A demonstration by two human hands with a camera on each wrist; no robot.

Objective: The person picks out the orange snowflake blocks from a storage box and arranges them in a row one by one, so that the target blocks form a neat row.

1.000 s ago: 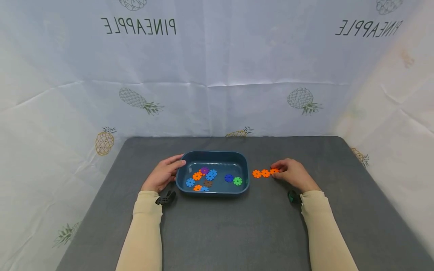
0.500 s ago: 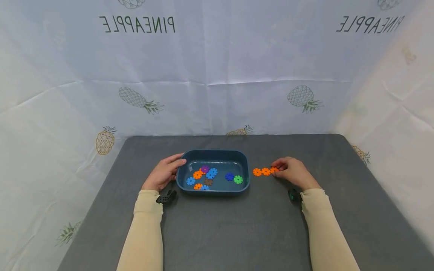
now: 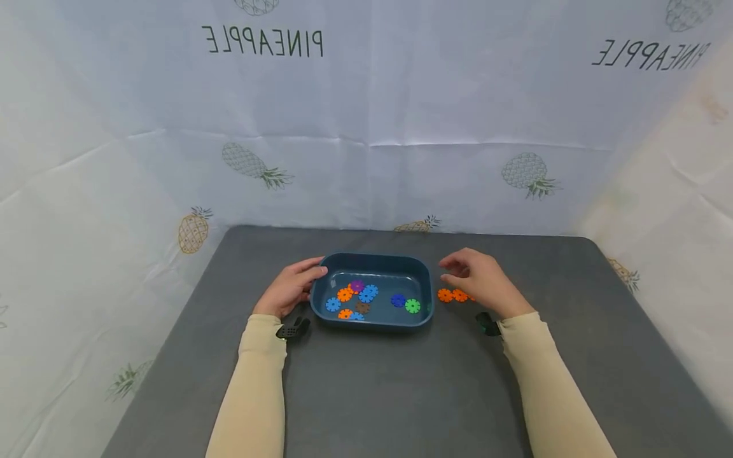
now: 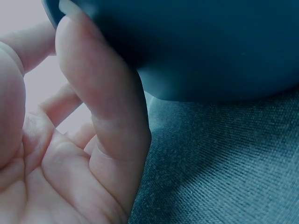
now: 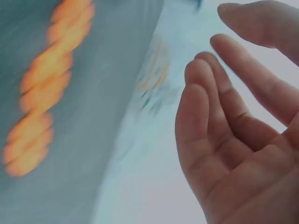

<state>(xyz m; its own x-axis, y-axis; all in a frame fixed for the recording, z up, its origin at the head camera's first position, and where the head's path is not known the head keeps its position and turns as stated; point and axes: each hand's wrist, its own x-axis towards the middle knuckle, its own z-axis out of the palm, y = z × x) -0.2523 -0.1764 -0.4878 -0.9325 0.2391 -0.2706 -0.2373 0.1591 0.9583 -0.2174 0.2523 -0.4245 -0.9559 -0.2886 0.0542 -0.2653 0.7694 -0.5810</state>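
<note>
My left hand (image 3: 289, 287) grips the left end of a dark blue tray (image 3: 375, 326), thumb at the rim and fingers along the outside. Up close in the left wrist view, the tray wall (image 4: 201, 51) stands beside the bent digit. Inside lie several notched plastic discs, among them a purple disc (image 3: 357, 286), a dark blue disc (image 3: 398, 301) and a green disc (image 3: 412, 306). My right hand (image 3: 483, 280) hovers over a row of three orange discs (image 3: 445, 295), thumb and fingers apart, holding nothing; it partly covers the rightmost. The right wrist view shows the orange row (image 5: 46, 79) blurred.
The grey tabletop (image 3: 395, 394) extends around the tray. A white cloth (image 3: 366, 184) printed with pineapples hangs behind and at both sides. A black wrist strap (image 3: 293, 329) sits on the left wrist, and another strap (image 3: 488, 324) on the right.
My right hand has let go of the rightmost orange disc, risen and moved left toward the tray. The left hand keeps its grip on the tray. The head view has shifted slightly.
</note>
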